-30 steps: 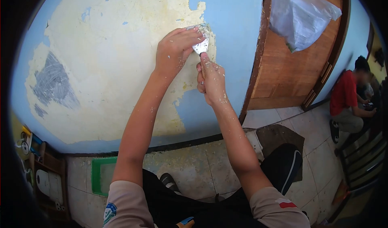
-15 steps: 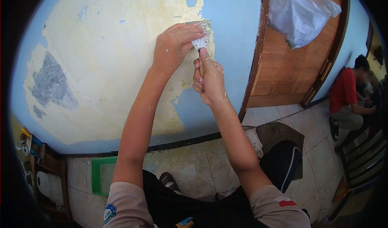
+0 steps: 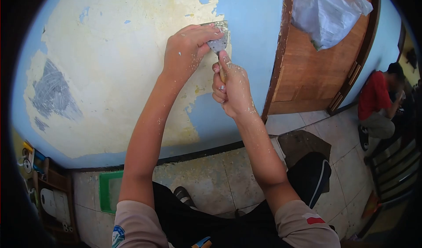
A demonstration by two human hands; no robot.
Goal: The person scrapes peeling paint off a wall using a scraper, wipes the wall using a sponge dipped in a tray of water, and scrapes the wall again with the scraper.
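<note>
Clasping the scraper (image 3: 218, 45) by its handle (image 3: 222, 76), your right hand (image 3: 233, 90) sits at its six o'clock; your left hand (image 3: 183, 50), unclenched, touches its blade (image 3: 220, 42) from nine o'clock.

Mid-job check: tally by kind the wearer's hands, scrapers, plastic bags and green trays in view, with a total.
Wearer's hands: 2 (left hand, right hand)
Scraper: 1
Plastic bag: 1
Green tray: 1
Total: 5
</note>
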